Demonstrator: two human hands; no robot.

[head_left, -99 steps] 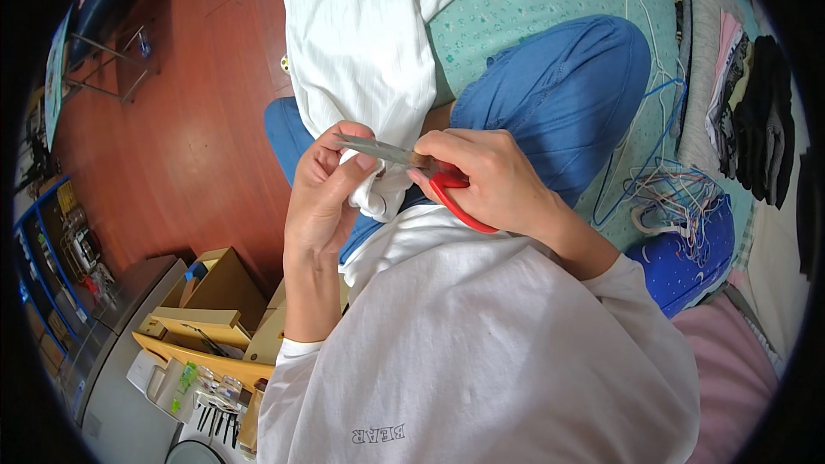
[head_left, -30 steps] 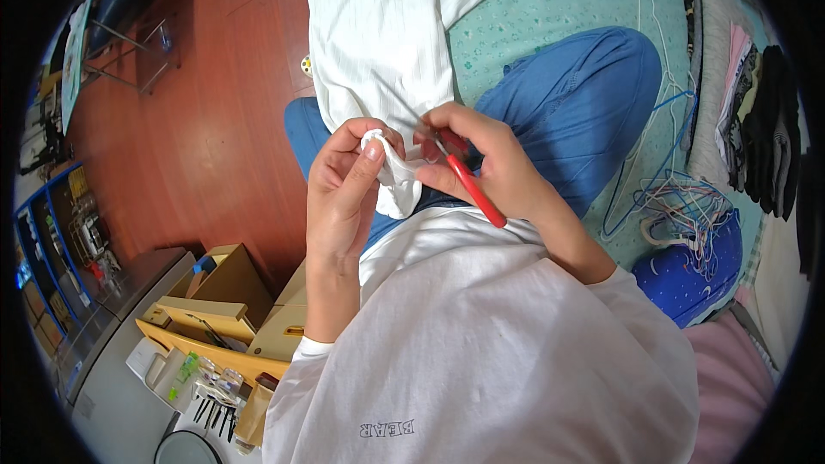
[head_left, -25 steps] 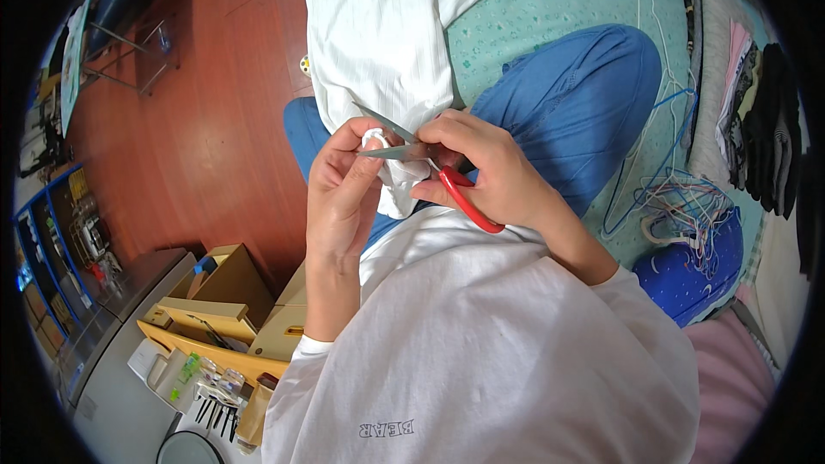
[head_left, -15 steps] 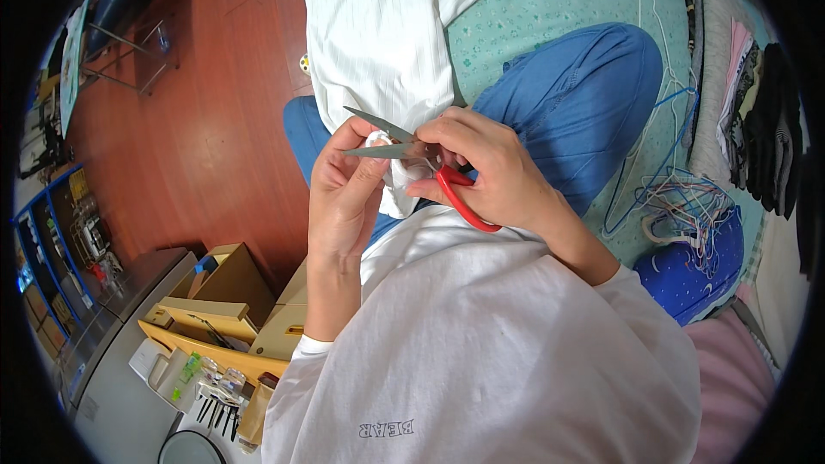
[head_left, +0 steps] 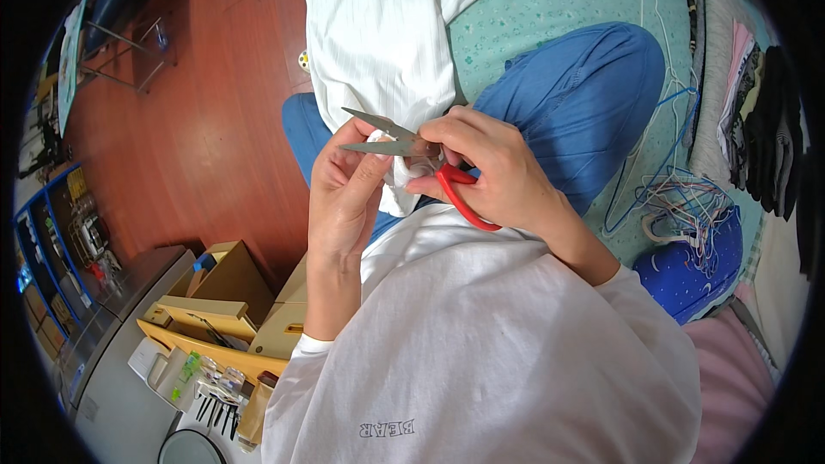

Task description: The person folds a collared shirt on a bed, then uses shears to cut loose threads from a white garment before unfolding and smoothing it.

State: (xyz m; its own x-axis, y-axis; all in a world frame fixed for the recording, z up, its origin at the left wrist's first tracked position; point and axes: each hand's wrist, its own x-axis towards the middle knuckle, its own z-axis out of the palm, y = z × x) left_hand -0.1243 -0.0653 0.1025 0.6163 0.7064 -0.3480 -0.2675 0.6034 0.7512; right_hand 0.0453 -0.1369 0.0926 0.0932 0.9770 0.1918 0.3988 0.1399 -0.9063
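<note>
My right hand (head_left: 485, 163) grips a pair of scissors (head_left: 462, 198) with red handles. Their blades stand apart and point left, across the fingers of my left hand (head_left: 348, 176). Between thumb and fingers, my left hand pinches a bunched edge of white cloth (head_left: 397, 193) behind the blades. The cloth seems to belong to the white ribbed garment (head_left: 378, 34) that spreads away from me over my lap, though my hands cover the join. Whether the blades touch the cloth, I cannot tell.
A green patterned sheet (head_left: 533, 0) lies under my blue-trousered leg (head_left: 576, 103). Tangled wire hangers (head_left: 687, 215) rest on a dark blue cushion (head_left: 700, 271) at right, near folded clothes (head_left: 760, 129). Left are a reddish wooden floor (head_left: 198, 120) and a box with compartments (head_left: 232, 288).
The scissors have shifted very slightly, and their blades remain apart. Both hands keep nearly the same place and hold.
</note>
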